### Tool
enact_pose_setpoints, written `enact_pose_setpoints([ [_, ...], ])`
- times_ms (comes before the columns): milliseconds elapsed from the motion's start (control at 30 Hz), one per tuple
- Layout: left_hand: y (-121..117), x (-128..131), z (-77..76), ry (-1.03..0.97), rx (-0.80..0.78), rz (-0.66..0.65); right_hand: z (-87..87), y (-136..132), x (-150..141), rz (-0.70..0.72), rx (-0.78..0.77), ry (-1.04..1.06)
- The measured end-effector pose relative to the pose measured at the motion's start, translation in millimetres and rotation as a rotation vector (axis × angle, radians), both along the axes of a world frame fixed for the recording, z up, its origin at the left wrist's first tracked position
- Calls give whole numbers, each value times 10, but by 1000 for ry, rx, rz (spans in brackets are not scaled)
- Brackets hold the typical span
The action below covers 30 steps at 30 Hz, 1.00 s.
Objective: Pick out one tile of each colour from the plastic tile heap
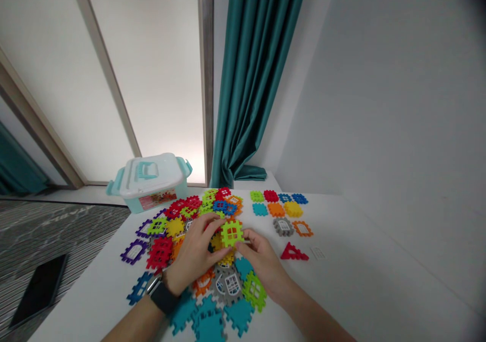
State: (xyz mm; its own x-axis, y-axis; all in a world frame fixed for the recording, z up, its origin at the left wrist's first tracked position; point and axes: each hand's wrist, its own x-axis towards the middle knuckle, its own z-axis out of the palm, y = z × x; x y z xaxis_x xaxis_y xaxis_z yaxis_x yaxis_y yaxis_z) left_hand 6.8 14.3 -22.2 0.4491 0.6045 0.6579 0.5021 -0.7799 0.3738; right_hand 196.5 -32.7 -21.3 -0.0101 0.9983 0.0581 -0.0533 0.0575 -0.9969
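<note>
A lime-green building piece with a four-pane window [232, 233] is held up over the pile, between both hands. My left hand [197, 248], with a dark watch on its wrist, curls its fingers at the piece's left edge. My right hand [261, 261] pinches the lower right edge between thumb and finger; a thin pale sliver shows there, too small to name. Under the hands lie yellow pieces, a grey piece with a white window [232, 285], an orange piece [204, 281] and another lime-green window piece [254, 291].
Interlocking pieces in rows, including a yellow one [293, 209], lie at the table's back right. A red triangle [294, 252] and a white window insert [317, 253] are nearer. A lidded box [152, 180] stands back left. Teal pieces [210, 327] lie in front. A dark tablet-like slab [40, 289] is lower left.
</note>
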Motion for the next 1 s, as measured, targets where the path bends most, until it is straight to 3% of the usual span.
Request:
enact_pose_setpoints([
  [200,72,-35,-57,-61,-57,11,-32,48,115,-155,393,-489],
  [367,92,-42,-56,-101,-102,-30,-17,62,238,-149,608,-737],
  [667,74,-22,-62,-90,-165,-80,0,97,336,-122,697,-845],
  [1000,117,-152,60,9,-156,-85,8,106,374,-110,652,-799],
])
